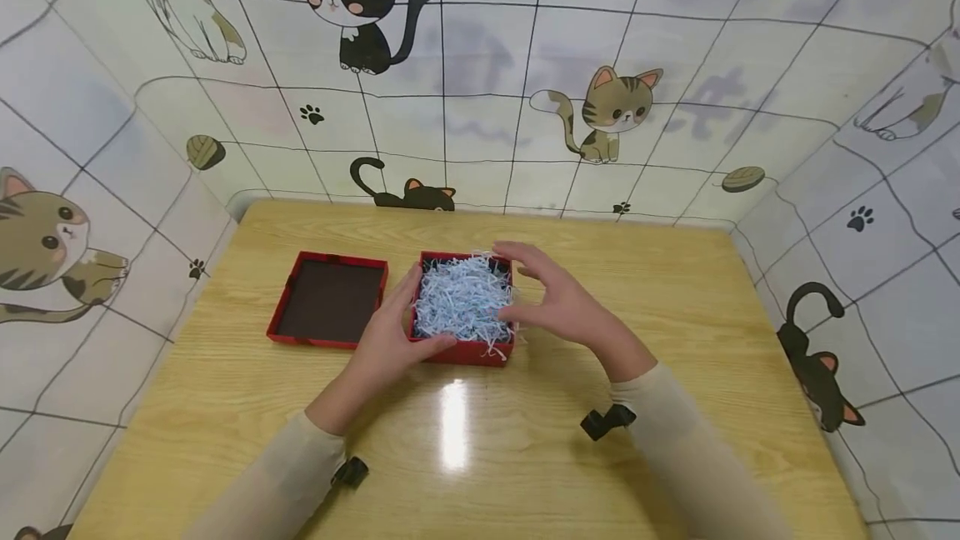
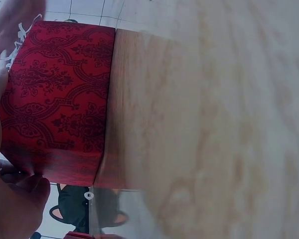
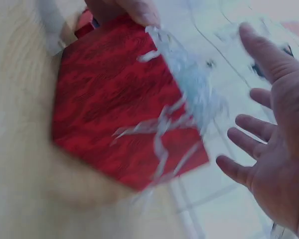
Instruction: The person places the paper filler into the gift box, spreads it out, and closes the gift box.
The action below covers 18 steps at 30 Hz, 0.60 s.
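A red box with a dark damask pattern holds a heap of pale blue shredded paper, and a few strands hang over its front edge. My left hand holds the box at its left side, thumb along the front rim. In the left wrist view, the left hand lies against the box's side. Near the box's right side hovers my right hand, fingers spread. The right wrist view shows the right hand apart from the box, with nothing in its grasp.
Left of the box lies a red-rimmed lid, its dark inside facing up. Both stand on a wooden table. Behind and beside the table rise walls printed with cartoon cats.
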Available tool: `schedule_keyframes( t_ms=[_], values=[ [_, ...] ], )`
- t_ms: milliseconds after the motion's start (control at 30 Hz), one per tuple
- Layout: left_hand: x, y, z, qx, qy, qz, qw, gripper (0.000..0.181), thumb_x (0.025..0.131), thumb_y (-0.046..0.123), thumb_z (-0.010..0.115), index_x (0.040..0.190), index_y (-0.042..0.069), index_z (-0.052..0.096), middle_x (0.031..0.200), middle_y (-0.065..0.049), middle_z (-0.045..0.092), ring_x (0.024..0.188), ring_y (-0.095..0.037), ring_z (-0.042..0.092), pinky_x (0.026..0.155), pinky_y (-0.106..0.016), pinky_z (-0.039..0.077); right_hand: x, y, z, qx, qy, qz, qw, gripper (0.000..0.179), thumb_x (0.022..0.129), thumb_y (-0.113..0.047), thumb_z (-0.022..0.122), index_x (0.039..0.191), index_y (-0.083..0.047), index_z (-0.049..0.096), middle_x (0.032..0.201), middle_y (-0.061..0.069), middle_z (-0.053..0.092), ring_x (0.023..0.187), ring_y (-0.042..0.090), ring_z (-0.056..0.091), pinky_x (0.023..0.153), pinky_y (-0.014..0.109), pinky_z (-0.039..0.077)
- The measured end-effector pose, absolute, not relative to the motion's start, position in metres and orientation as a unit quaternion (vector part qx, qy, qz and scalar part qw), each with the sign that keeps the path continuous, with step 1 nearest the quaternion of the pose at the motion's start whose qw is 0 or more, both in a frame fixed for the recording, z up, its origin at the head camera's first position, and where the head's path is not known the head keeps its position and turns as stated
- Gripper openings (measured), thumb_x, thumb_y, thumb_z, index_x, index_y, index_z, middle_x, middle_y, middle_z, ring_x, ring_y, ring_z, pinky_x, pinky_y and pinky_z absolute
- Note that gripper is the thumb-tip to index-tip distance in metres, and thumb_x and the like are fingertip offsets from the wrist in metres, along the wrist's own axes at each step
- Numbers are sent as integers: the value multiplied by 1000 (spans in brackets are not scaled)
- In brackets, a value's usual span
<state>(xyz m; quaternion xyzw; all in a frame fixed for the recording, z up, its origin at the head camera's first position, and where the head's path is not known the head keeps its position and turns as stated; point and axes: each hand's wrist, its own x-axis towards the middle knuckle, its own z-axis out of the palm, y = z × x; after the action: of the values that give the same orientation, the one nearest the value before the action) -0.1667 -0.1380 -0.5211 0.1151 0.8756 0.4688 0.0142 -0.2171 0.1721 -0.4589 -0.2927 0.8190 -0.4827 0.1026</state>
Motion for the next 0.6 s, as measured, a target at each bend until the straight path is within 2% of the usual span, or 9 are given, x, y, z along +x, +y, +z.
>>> schedule_keyframes(
  t_ms=[133, 300, 533, 600],
  values=[
    [-168, -136, -519, 110, 880, 461, 22, 124, 86, 66, 89, 179, 27, 17, 183, 5, 20, 169, -27, 21, 131, -62, 27, -201, 199, -494, -234, 796, -546, 117, 90, 97, -10, 88, 171, -20, 38, 172, 7, 41, 154, 39, 45, 123, 67, 40],
    [-169, -139, -517, 102, 885, 453, 20, 124, 86, 65, 90, 180, 27, 17, 184, 4, 21, 169, -28, 21, 131, -62, 27, -189, 202, -532, -201, 770, -576, 186, 98, 97, -14, 89, 175, -20, 29, 169, 15, 44, 147, 41, 54, 121, 61, 45],
    [-168, -138, -516, 110, 882, 457, 27, 123, 87, 62, 90, 180, 26, 17, 183, 4, 21, 169, -27, 20, 131, -61, 27, -196, 198, -538, -189, 779, -569, 182, 117, 88, -18, 98, 177, -32, 22, 169, 11, 43, 142, 38, 58, 118, 59, 48],
    [-167, -137, -516, 109, 882, 457, 29, 122, 88, 61, 90, 180, 26, 18, 183, 4, 21, 169, -28, 20, 131, -62, 28, -200, 199, -540, -205, 778, -563, 188, 113, 88, -17, 97, 175, -32, 28, 170, 7, 44, 142, 35, 58, 118, 53, 50]
  ],
)
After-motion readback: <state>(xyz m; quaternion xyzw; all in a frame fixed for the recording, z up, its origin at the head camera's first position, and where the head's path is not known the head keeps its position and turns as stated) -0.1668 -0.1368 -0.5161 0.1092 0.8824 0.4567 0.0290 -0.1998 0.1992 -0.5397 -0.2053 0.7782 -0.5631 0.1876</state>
